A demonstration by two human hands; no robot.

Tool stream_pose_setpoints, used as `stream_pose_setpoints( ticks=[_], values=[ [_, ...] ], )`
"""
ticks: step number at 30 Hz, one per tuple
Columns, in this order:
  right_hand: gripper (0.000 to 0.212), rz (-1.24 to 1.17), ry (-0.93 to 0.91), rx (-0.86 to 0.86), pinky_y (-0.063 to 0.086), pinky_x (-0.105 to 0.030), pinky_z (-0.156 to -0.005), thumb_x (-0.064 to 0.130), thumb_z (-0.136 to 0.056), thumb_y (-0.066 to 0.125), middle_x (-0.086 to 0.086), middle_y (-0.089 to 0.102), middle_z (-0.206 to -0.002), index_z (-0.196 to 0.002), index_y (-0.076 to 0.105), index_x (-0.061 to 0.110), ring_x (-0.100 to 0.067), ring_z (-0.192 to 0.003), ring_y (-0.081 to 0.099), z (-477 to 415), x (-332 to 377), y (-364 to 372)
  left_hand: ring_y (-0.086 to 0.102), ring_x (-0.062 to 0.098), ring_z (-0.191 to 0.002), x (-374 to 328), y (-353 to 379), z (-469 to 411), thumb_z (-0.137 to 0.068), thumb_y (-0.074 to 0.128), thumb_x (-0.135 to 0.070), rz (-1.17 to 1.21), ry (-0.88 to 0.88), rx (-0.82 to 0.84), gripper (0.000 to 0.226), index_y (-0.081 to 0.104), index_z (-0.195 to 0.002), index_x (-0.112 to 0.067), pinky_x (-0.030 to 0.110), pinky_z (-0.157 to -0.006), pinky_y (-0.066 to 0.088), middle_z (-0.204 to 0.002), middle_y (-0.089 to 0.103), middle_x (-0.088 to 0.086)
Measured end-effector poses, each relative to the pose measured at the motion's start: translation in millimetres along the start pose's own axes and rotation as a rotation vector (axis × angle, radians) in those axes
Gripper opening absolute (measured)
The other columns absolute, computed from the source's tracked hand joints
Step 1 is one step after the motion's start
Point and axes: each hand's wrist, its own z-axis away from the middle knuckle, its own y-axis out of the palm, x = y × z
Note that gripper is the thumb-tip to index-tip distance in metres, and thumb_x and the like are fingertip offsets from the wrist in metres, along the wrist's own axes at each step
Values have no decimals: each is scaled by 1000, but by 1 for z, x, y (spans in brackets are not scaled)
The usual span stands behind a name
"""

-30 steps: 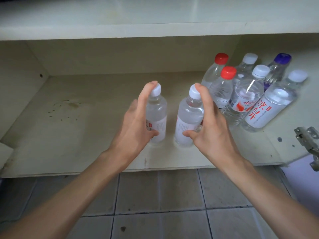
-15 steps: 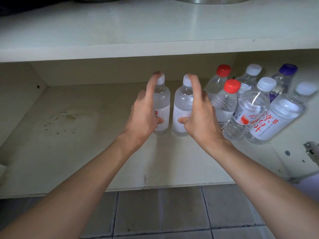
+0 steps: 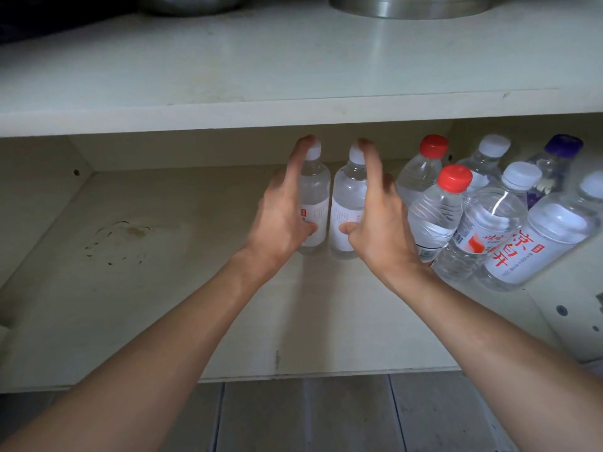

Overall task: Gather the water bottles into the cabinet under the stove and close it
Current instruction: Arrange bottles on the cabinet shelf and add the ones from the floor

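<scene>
Your left hand [image 3: 283,210] grips the left small bottle [image 3: 316,190] and your right hand [image 3: 380,225] grips the right small bottle [image 3: 348,199], thumb on label, forefinger at cap. Both bottles stand upright, side by side, on the cabinet floor [image 3: 163,305]. If you drift right, your knuckles may topple the red-capped bottle [image 3: 435,213] just beside them.

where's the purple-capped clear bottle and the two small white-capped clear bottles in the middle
purple-capped clear bottle [image 3: 566,145]: head view, on its cap
left small white-capped clear bottle [image 3: 318,190]: head view, on its clear upper body
right small white-capped clear bottle [image 3: 349,194]: head view, on its clear upper body
</scene>
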Motion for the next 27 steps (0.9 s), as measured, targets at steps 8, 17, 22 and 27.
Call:
stream_pose_setpoints(
  ticks=[8,17,22,27],
  values=[
    [141,26,25,-10,62,-59,-85,-13,-78,86,-17,55,-136,-156,-3,63,-51,-102,71,3,6,2,54,15,-73,-3,-2,0,-75,86,12,-32,-29,26,136,16,-157,-71,22,-63,45,-129,65,3],
    [129,43,62,-47,56,-47,-96,-3,-91,80,-17,49,-156,-172,-10,42,-45,-125,65,29,16,6,69,29,-87,-15,-8,17,-83,83,7,-95,-84,-14,142,-2,-161,-77,41,-76,62,-128,69,9],
    [98,57,69,127,48,-47,-111,15,-104,69,-12,28,-175,-176,3,28,-40,-147,51,89,16,12,63,32,-103,-10,-19,59,-82,90,-10,-161,-109,6,129,11,-170,-61,35,-82,56,-138,63,4],
    [93,278,91,358,46,-42,-116,23,-104,68,-10,46,-157,-176,8,29,-33,-154,36,143,12,18,70,38,-122,-3,-22,126,-88,90,-39,-600,-172,176,82,51,-160,-40,47,-99,60,-138,63,4]
  ],
)
